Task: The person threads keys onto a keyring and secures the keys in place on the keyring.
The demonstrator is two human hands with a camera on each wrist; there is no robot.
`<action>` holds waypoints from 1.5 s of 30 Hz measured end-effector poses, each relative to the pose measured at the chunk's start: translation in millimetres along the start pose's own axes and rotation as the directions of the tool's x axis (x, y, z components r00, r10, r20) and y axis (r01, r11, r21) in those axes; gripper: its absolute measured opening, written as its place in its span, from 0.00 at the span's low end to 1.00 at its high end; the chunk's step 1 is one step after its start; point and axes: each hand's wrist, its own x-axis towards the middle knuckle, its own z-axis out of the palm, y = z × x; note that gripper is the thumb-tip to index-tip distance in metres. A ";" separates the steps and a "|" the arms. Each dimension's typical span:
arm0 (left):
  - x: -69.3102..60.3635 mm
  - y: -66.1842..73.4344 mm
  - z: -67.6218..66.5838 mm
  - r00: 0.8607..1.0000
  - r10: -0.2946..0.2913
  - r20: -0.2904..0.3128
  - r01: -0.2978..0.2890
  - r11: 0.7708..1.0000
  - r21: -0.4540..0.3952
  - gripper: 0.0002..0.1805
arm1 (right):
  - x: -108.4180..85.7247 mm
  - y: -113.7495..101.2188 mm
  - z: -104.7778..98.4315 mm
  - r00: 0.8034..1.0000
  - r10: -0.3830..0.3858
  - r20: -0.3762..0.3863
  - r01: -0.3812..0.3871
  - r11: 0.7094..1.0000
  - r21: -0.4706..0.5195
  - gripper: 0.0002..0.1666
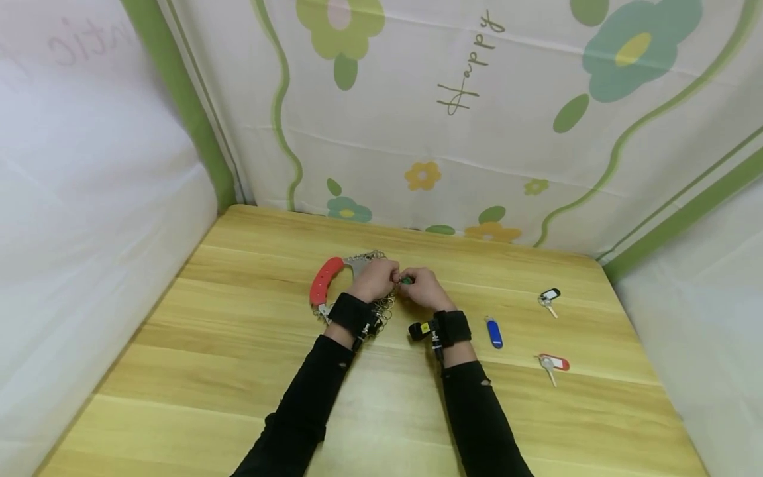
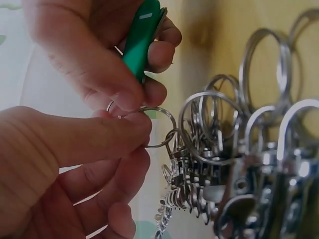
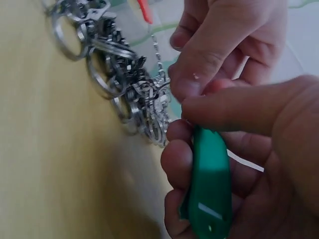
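Note:
A large metal key holder with a red grip (image 1: 326, 281) lies at the middle left of the table in the head view. Many metal clips and split rings (image 2: 209, 124) hang along it. My left hand (image 1: 374, 279) is over its right side and pinches one split ring (image 2: 167, 117) between thumb and forefinger. Close against it, my right hand (image 1: 426, 289) holds a green key tag (image 3: 212, 179), its thumb and fingertips at the tag's ring end. Both hands' fingertips meet there and partly hide the joint between the rings.
Right of my hands lie a blue key tag (image 1: 494, 333), a black-framed tag (image 1: 550, 294) with a key, and a red-framed tag (image 1: 559, 362) with a key. The wooden table (image 1: 208, 344) is bordered by white fabric walls (image 1: 381, 119) printed with flowers.

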 end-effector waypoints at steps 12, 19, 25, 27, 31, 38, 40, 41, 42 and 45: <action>-2.6 -2.4 -7.4 0.996 -0.083 0.033 0.083 0.997 -0.006 0.12 | -1.9 -0.2 0.7 1.000 0.017 0.003 -0.017 1.000 0.021 0.05; -3.7 -6.2 -7.0 0.997 -0.047 0.066 0.045 0.998 0.033 0.12 | -3.3 2.2 1.0 0.999 0.051 0.006 -0.051 0.998 0.047 0.06; -4.7 -5.5 -8.7 0.998 -0.035 0.057 0.033 0.999 0.028 0.08 | -3.2 3.7 -1.1 0.999 0.051 0.017 -0.052 0.997 0.058 0.08; -5.0 -5.2 -9.0 0.998 -0.035 0.049 0.034 0.999 0.026 0.07 | -3.6 3.7 -2.5 0.999 0.049 0.017 -0.050 0.997 0.062 0.09; -5.0 -4.4 -9.3 0.999 -0.033 0.033 0.032 0.999 0.027 0.06 | -4.4 2.2 -4.0 0.999 0.040 0.016 -0.041 0.998 0.055 0.08; -5.7 -2.0 -11.7 0.999 -0.025 0.021 0.025 1.000 0.010 0.05 | -3.0 -1.0 -1.8 1.000 -0.001 0.019 0.001 1.000 0.003 0.07; -5.9 -1.4 -12.2 1.000 -0.018 0.020 0.018 1.000 0.007 0.05 | -3.0 -1.8 -1.0 1.000 -0.003 0.016 0.003 1.000 -0.009 0.07; -6.1 -1.2 -12.3 1.000 -0.016 0.020 0.016 1.000 0.004 0.05 | -2.9 -1.8 -0.6 1.000 -0.002 0.015 0.002 1.000 -0.014 0.07; -6.1 -1.2 -12.3 1.000 -0.016 0.019 0.016 1.000 -0.001 0.05 | -2.8 -1.8 -0.2 1.000 0.000 0.013 0.000 1.000 -0.018 0.08; -6.9 -1.4 -12.1 1.000 -0.023 0.017 0.023 1.000 -0.017 0.06 | -2.3 -0.4 1.0 1.000 0.005 0.007 -0.005 1.000 -0.024 0.08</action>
